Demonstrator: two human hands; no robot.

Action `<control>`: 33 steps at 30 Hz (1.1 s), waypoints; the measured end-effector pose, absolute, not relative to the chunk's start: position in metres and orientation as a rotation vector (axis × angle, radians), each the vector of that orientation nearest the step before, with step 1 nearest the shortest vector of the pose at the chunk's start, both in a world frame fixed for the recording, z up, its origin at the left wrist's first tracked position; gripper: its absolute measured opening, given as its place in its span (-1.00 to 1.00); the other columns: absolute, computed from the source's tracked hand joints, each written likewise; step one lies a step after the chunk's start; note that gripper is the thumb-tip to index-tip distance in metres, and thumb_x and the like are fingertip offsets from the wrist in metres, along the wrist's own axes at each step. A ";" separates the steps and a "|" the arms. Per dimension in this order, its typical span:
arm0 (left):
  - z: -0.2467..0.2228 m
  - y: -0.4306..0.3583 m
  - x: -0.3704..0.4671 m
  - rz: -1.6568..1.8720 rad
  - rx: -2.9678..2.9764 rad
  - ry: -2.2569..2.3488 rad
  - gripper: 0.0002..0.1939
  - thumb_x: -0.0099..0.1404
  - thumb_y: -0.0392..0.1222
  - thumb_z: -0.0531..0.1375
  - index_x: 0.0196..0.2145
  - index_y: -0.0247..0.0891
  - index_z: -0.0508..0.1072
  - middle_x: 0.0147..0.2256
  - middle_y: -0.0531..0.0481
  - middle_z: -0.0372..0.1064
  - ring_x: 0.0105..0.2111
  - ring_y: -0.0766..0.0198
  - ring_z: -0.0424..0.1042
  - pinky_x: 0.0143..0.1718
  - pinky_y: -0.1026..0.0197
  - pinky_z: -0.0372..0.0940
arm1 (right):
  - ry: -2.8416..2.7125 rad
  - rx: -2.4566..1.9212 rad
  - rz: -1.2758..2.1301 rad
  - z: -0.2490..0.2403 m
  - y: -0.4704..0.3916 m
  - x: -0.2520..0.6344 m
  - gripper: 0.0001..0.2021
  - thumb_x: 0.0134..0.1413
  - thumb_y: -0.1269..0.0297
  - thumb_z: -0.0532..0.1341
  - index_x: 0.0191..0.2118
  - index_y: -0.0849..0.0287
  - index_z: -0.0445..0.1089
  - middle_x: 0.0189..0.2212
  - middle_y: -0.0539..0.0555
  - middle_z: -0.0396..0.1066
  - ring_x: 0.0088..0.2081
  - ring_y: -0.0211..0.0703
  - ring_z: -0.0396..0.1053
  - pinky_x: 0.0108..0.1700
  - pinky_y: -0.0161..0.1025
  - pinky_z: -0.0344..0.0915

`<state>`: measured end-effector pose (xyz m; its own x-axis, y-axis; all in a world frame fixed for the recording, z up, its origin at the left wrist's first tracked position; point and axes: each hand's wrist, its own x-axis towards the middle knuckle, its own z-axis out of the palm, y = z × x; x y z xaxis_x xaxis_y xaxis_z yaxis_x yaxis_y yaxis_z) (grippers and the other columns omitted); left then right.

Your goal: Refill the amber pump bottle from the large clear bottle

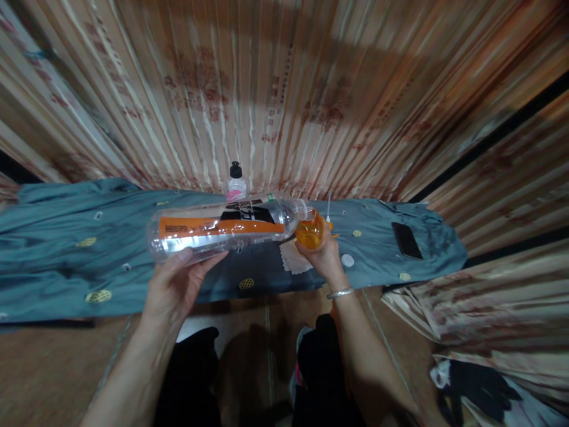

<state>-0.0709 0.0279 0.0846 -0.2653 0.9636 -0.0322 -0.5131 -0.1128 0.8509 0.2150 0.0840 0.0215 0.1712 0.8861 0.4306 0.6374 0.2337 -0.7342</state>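
Gripping the bottle near its base, the left hand keeps a thumb on its near side, other fingers partly hidden beneath. Its neck, to the right, meets an orange cup (whether the two touch, or liquid runs, is hard to make out). Around the cup, just past the bottle's mouth, the right hand is closed, some fingers hidden. Behind the bottle, a squirter has its lower part covered. Right of the bottle lie a disc and, farther off, a phone.
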 end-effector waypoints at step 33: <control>0.080 0.030 -0.074 1.616 0.703 0.928 -0.52 -0.05 -0.05 0.57 -0.13 0.01 0.63 -0.23 0.00 0.69 -0.02 -0.21 0.64 0.04 -0.29 0.59 | -1.558 -1.502 0.330 0.027 0.084 0.215 -0.23 -0.07 0.20 0.43 0.31 0.14 0.30 0.13 0.23 0.58 0.08 0.21 0.61 0.14 0.09 0.58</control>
